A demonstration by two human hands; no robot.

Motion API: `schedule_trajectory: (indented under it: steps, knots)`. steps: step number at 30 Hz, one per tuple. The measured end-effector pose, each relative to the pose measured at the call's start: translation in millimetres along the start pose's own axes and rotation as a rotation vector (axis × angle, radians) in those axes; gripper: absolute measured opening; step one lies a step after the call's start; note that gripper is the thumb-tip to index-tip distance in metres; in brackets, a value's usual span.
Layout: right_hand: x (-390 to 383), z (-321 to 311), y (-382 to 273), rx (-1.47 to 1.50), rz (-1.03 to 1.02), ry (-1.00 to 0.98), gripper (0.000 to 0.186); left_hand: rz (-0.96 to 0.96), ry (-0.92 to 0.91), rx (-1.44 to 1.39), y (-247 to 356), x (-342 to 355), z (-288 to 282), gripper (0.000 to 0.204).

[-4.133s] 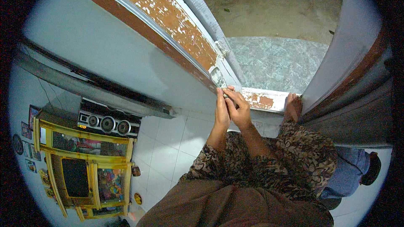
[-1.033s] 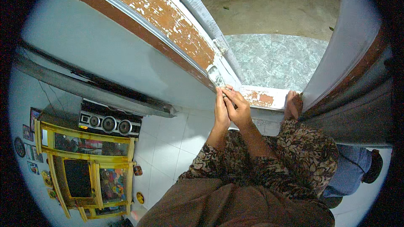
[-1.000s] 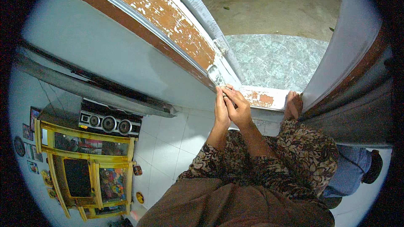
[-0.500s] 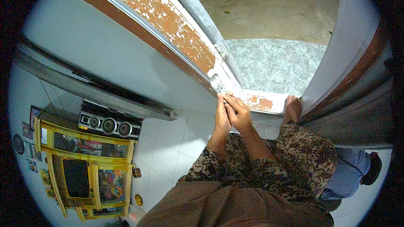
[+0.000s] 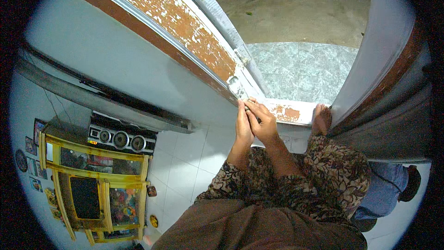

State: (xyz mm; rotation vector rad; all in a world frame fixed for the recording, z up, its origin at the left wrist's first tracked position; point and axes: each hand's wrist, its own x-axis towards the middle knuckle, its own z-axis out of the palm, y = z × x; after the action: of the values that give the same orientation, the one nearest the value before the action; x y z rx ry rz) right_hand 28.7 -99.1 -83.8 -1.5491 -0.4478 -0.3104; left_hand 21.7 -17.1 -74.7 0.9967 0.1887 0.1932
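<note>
We see both hands raised together at the near edge of a white door (image 5: pixel 185 32) w/ peeling paint. The left hand (image 5: pixel 243 127) lies flat against the door edge, fingers straight and together. The right hand (image 5: pixel 262 122) is just beside it, touching it, fingers curled around a small metal part (image 5: pixel 234 84) on the door edge; what exactly it pinches, we cannot tell. Beyond the door, far, is a grey tiled floor (image 5: pixel 300 69). To the left, below, stands a yellow cabinet (image 5: pixel 92 190) w/ a black radio (image 5: pixel 121 138) on top. A bare foot (image 5: pixel 321 118) rests near the threshold, right of the hands.
</note>
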Motion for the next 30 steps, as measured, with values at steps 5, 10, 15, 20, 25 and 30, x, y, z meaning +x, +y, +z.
schedule_trajectory:
  steps: [5, 10, 15, 20, 25, 30]
  knots:
    - [2.1, 2.2, -2.7, -0.019, 0.129, -0.076, 0.035, -0.06, 0.115, 0.086, 2.0, -2.0, -0.9, 0.049]
    - [2.8, 2.2, -4.4, 0.003, -0.009, 0.03, 0.035, -0.008, -0.033, -0.033, 3.6, 1.1, -3.8, 0.046]
    - [1.0, 3.0, -5.4, 0.021, 0.017, -0.017, 0.036, -0.014, 0.036, 0.022, 4.1, 1.3, -4.9, 0.046]
    - [3.1, 6.2, -5.3, 0.015, -0.02, 0.035, 0.039, 0.061, -0.078, 0.027, 9.2, -1.8, 0.1, 0.047]
    - [1.1, 8.3, -7.6, 0.042, -0.057, 0.048, 0.039, 0.0, 0.0, 0.037, 14.1, -5.0, 2.9, 0.047]
    - [-2.9, 14.6, -7.8, 0.11, 0.037, 0.049, 0.036, 0.009, 0.054, 0.103, 16.7, -7.3, -1.1, 0.048]
